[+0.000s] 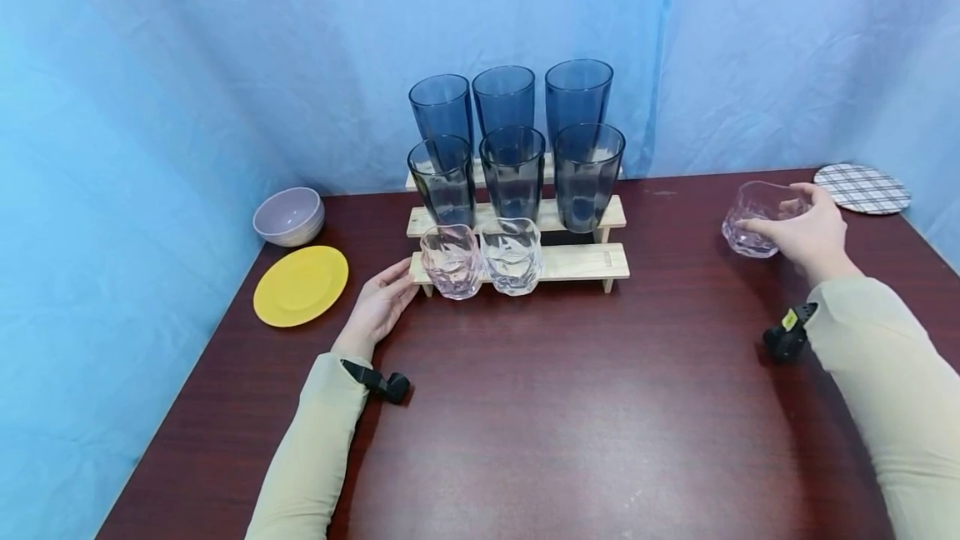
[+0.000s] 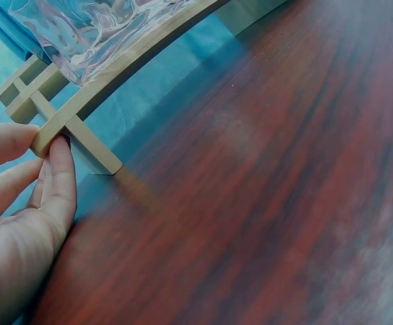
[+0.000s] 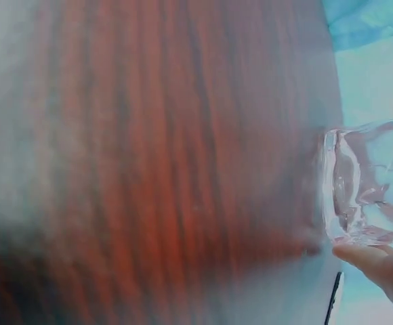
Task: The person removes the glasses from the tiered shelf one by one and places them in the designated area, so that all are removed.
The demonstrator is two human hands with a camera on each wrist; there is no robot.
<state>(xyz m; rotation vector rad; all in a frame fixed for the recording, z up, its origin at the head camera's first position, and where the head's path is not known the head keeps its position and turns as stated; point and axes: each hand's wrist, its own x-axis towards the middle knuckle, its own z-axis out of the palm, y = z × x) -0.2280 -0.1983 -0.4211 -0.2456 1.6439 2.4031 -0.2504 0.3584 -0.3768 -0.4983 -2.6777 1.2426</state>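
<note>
A: Where is the clear glass, and how is it held?

B: Well right of the wooden rack, on the bench, it is clasped around its side by the right hand; the rack's left end is touched by the relaxed left hand.

A: How should it be handled?

B: Probably light, slippery and breakable; a grip around its faceted wall is advised.

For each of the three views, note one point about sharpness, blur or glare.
Head view: sharp, evenly lit, with faint sheen on the table. Left wrist view: left hand and rack crisp, far tabletop soft. Right wrist view: tabletop heavily blurred; the clear glass glints.
</note>
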